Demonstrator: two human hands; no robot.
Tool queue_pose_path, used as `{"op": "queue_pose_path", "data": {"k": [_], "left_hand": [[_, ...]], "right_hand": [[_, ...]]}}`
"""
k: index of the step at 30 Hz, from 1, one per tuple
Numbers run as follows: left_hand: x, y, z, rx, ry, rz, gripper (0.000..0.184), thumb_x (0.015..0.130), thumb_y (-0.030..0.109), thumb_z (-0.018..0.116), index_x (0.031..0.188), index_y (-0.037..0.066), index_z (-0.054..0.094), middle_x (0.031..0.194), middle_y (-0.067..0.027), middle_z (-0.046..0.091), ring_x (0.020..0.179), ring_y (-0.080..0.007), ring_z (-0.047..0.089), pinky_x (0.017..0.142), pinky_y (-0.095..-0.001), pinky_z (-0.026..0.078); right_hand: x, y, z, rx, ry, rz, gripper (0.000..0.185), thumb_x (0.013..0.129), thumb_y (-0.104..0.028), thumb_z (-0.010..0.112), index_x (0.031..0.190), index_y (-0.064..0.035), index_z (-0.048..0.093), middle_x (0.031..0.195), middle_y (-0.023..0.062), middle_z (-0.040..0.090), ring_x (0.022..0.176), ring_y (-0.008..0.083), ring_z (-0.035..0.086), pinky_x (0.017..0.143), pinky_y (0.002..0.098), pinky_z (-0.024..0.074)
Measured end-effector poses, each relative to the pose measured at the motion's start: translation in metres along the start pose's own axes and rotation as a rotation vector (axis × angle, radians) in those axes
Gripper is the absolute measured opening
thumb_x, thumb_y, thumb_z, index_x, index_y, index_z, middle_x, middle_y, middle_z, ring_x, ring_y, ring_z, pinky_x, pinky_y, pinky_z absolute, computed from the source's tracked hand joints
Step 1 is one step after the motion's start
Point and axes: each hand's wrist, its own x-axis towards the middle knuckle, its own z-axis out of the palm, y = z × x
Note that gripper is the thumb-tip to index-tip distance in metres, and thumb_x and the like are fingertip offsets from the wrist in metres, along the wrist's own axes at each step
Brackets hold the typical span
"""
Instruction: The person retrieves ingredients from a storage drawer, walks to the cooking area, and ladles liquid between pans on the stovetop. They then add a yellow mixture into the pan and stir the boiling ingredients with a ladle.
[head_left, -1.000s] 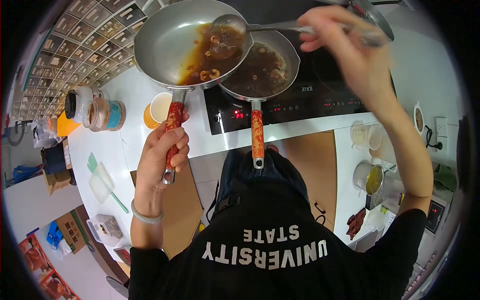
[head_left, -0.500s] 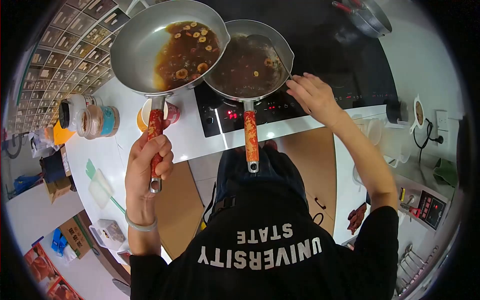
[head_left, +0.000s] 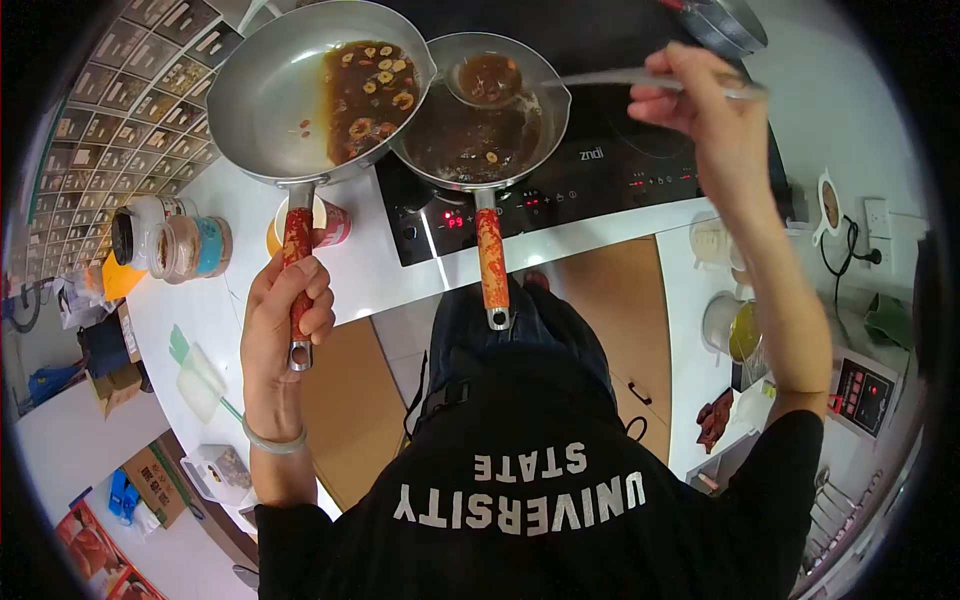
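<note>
My left hand (head_left: 287, 305) is closed round the red-mottled handle of a large grey pan (head_left: 262, 105), held tilted so the brown liquid with round slices pools on its right side. This pan's right rim overlaps a smaller saucepan (head_left: 556, 118) on the hob, which holds dark, bubbling liquid. Up at the right, my right hand (head_left: 700, 105) grips the handle of a ladle (head_left: 490, 82). The ladle's bowl, filled with brown liquid and bits, is over the smaller saucepan. That saucepan's orange-red handle (head_left: 492, 262) points toward me, untouched.
The black induction hob (head_left: 600, 180) shows lit red digits. A paper cup (head_left: 333, 222) stands behind the left pan's handle, with jars (head_left: 195, 248) further left. Another pan (head_left: 728, 28) sits at the back right. A green-handled spatula (head_left: 203, 385) lies on the left counter.
My right hand has moved up and right, raising the ladle from the smaller saucepan's liquid with its bowl full. The left hand still holds the tilted pan, its liquid now further right.
</note>
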Motion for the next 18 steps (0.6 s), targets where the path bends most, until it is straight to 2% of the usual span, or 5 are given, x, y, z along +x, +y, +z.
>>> {"op": "queue_pose_path", "data": {"k": [3, 6, 13, 16, 18], "left_hand": [[-0.003, -0.003, 0.008, 0.034, -0.016, -0.011, 0.042, 0.092, 0.018, 0.052, 0.126, -0.005, 0.042, 0.07, 0.001, 0.04, 0.04, -0.0019, 0.032, 0.033, -0.0172, 0.027], [-0.011, 0.001, 0.036, 0.012, -0.109, -0.032, 0.038, 0.09, 0.015, 0.052, 0.123, -0.004, 0.044, 0.07, 0.0006, 0.041, 0.042, -0.0038, 0.035, 0.036, -0.0189, 0.031], [-0.017, -0.029, 0.137, -0.124, -0.224, -0.092, 0.039, 0.09, 0.013, 0.052, 0.124, -0.005, 0.043, 0.07, -0.0013, 0.042, 0.04, -0.0053, 0.036, 0.036, -0.0199, 0.03], [-0.012, -0.054, 0.185, -0.16, -0.282, -0.139, 0.036, 0.09, 0.012, 0.052, 0.122, -0.003, 0.043, 0.07, -0.0025, 0.043, 0.042, -0.0069, 0.038, 0.038, -0.0219, 0.032], [-0.005, -0.074, 0.218, -0.183, -0.308, -0.144, 0.036, 0.09, 0.011, 0.052, 0.122, -0.004, 0.042, 0.07, -0.0034, 0.044, 0.043, -0.0075, 0.039, 0.038, -0.0222, 0.033]], "right_hand": [[0.01, -0.041, -0.011, 0.033, -0.043, -0.011, 0.023, 0.089, -0.018, 0.062, 0.1, 0.0027, 0.063, 0.093, 0.01, 0.065, 0.075, 0.0218, 0.067, 0.071, 0.0323, 0.0551], [0.01, -0.065, 0.0, 0.017, -0.077, -0.046, 0.021, 0.09, -0.015, 0.058, 0.093, 0.005, 0.063, 0.083, 0.0109, 0.064, 0.072, 0.0175, 0.065, 0.067, 0.0265, 0.0543], [0.013, -0.062, -0.081, -0.888, -0.82, -0.897, 0.023, 0.081, -0.011, 0.069, 0.101, -0.001, 0.064, 0.086, 0.0091, 0.065, 0.074, 0.0243, 0.065, 0.067, 0.0313, 0.0515], [0.007, -0.046, -0.109, -0.741, -0.718, -1.08, 0.03, 0.074, -0.007, 0.071, 0.103, -0.0034, 0.063, 0.085, 0.0089, 0.064, 0.074, 0.0259, 0.062, 0.063, 0.0318, 0.0486], [0.016, -0.015, -0.141, -0.888, -0.619, -1.075, 0.023, 0.083, -0.017, 0.068, 0.101, -0.0037, 0.063, 0.09, 0.0072, 0.065, 0.079, 0.0193, 0.065, 0.068, 0.0306, 0.051]]}}
